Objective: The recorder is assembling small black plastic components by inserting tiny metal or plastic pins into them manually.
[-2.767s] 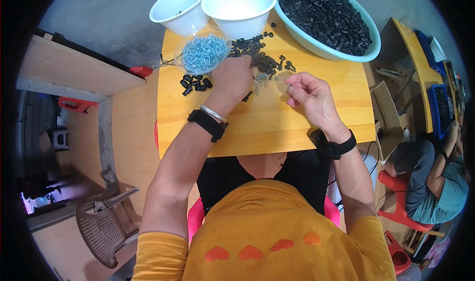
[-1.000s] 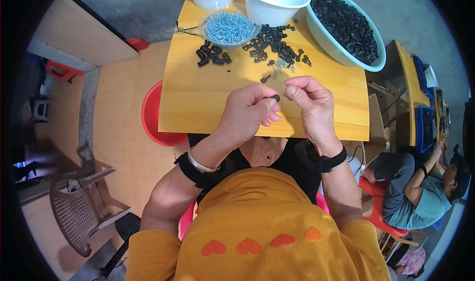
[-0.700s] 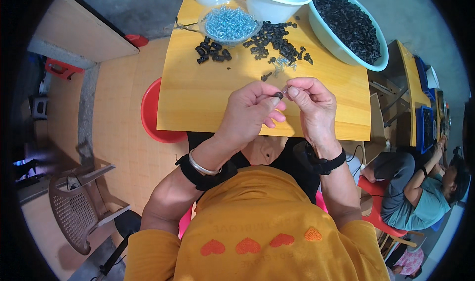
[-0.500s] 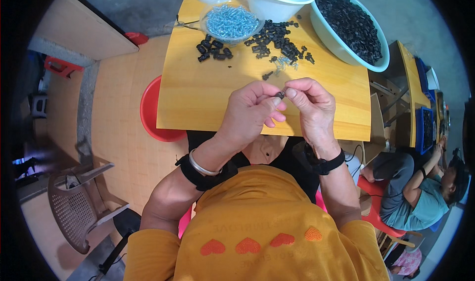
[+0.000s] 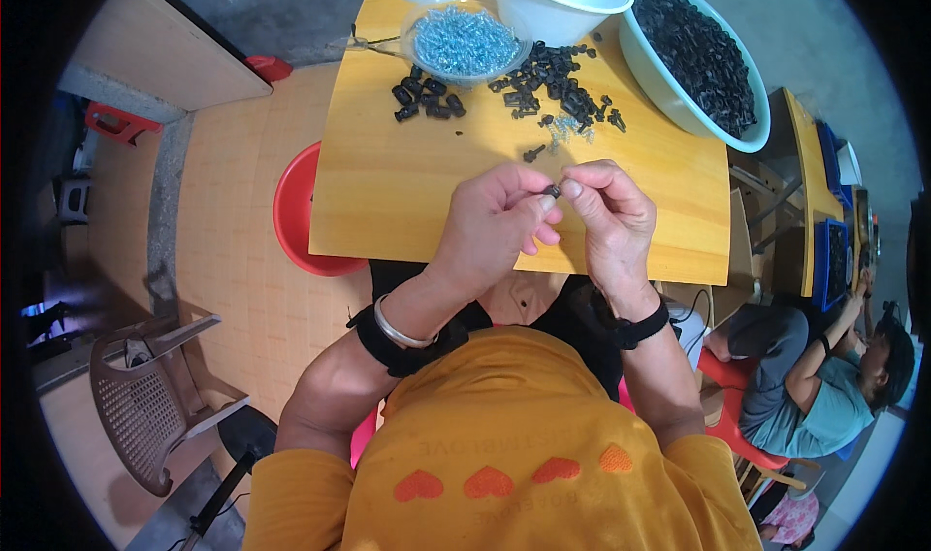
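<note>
Above the near half of the table, my left hand (image 5: 506,213) is closed in a pinch round a small black plastic part (image 5: 552,191). My right hand (image 5: 611,207) meets it there, thumb and forefinger pressed together at the part's upper end; anything between those fingertips is too small to make out. Just beyond my hands lies a single black stemmed piece (image 5: 534,153). Farther back are a little heap of silvery springs (image 5: 570,134), a spread of small black pieces (image 5: 558,81) and a group of black barrel-shaped pieces (image 5: 427,97).
A clear bowl of bluish-silver springs (image 5: 465,42) stands at the back, beside a white tub (image 5: 567,8). A pale blue basin (image 5: 669,114) of black parts sits at the back right. Left of the table is a red basin (image 5: 291,216). Another person (image 5: 819,391) sits at the right.
The table and its things have shifted slightly right and down in the picture. My hands stay together at the black part, my right fingertips slightly lower.
</note>
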Motion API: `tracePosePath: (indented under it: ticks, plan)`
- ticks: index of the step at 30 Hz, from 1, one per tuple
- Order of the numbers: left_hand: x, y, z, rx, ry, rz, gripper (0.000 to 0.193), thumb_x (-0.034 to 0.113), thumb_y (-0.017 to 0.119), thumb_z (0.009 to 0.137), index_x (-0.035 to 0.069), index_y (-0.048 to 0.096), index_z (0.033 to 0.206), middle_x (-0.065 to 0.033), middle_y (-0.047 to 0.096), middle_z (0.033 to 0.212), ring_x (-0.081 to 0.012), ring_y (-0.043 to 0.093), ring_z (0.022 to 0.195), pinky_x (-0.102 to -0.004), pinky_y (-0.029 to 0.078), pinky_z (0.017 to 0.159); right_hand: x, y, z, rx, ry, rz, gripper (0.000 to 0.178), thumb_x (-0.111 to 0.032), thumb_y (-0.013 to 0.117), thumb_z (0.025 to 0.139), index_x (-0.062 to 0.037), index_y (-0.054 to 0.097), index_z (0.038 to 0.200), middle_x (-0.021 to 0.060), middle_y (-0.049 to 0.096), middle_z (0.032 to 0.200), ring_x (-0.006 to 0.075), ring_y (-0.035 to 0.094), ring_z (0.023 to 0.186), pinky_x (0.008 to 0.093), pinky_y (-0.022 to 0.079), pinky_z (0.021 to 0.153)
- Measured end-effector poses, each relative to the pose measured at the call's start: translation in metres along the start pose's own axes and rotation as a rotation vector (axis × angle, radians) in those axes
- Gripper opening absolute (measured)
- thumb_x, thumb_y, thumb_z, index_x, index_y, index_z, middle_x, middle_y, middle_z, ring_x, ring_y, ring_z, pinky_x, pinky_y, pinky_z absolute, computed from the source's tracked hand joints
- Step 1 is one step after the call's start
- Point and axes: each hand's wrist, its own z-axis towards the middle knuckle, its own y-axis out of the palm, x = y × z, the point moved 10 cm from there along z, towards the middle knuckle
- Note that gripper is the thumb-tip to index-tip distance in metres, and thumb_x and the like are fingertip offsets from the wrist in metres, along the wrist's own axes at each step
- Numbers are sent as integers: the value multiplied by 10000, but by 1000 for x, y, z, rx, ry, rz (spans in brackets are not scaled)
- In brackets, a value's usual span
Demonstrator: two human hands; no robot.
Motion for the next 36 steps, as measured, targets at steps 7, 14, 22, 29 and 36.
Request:
tracePosePath:
  ticks: [7, 14, 22, 29, 36]
  plan:
    - [-1, -5, 2, -10, 26, -29, 132, 78, 516, 858, 1, 536, 963, -71, 615, 797, -125, 605, 638, -203, 454, 513, 4, 6, 0, -58, -24, -127, 68, -18, 601, 798, 2, 611, 862, 36, 543, 806, 97, 514, 745, 212, 416, 664]
    - [-8, -8, 6, 26, 2, -91, 126, 61, 520, 854, -1, 540, 961, -68, 608, 771, -118, 596, 627, -197, 451, 506, -2, 16, -14, -115, -165, -400, 198, -55, 567, 823, 18, 599, 1004, 119, 529, 909, 193, 552, 796, 266, 458, 700]
    - [-14, -12, 15, 14, 19, -31, 133, 85, 515, 864, 6, 532, 970, -68, 593, 742, -112, 568, 588, -205, 437, 493, 37, 5, -14, -234, 302, 51, 285, -125, 532, 873, -21, 529, 1138, 43, 564, 953, 141, 541, 838, 282, 445, 739]
    - [-19, -14, 20, 41, -82, 30, 152, 116, 466, 881, 6, 526, 967, -77, 583, 745, -119, 564, 579, -212, 427, 500, 31, -62, 52, -33, 82, -739, 97, -73, 549, 807, 6, 579, 854, 93, 592, 673, 185, 572, 623, 291, 442, 596]
    - [-23, -30, 19, 99, -130, 2, 152, 109, 465, 876, -2, 521, 965, -79, 581, 734, -124, 560, 571, -214, 420, 495, 36, -47, 75, -88, 82, -990, 132, -108, 590, 758, 13, 586, 809, 173, 602, 704, 304, 591, 660, 356, 461, 623]
